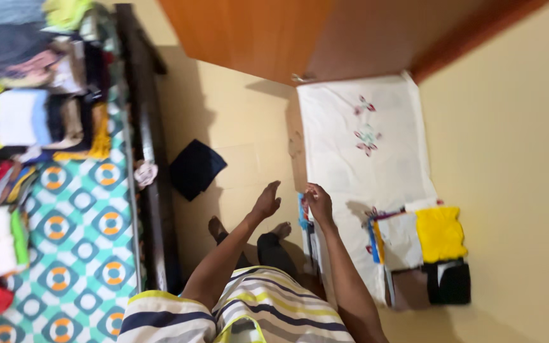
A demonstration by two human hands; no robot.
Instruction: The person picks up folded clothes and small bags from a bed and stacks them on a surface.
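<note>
Left hand: the left hand (pixel 267 201) hangs over the bare floor with fingers loosely spread, grasping nothing, just beside the right hand.
Right hand: the right hand (pixel 318 202) is at the near left edge of the white cloth (pixel 363 165), fingers curled on a small blue and white folded piece (pixel 302 215); the blur leaves it unclear how firmly they pinch it.
White cloth: spread flat on the cream floor (pixel 243 127), its far edge against the wooden cupboard (pixel 300 32); embroidered flowers (pixel 366 130) show near its far end.
Folded stack: at the near right corner of the white cloth lies a pile of folded clothes (pixel 414 244), with a yellow piece (pixel 440 233) on top, a white one beside it and a black one (pixel 450 282) nearest the person.
Floor: a dark navy folded garment (pixel 196 168) lies between the bed and the white cloth, well apart from both hands; the person's bare feet (pixel 281 230) stand below the hands.
Bed: at the left, a bed with a dark wooden frame (pixel 150 159) carries a teal patterned sheet (pixel 77 254); heaps of mixed clothes (pixel 27 95) run along its far and left edges.
</note>
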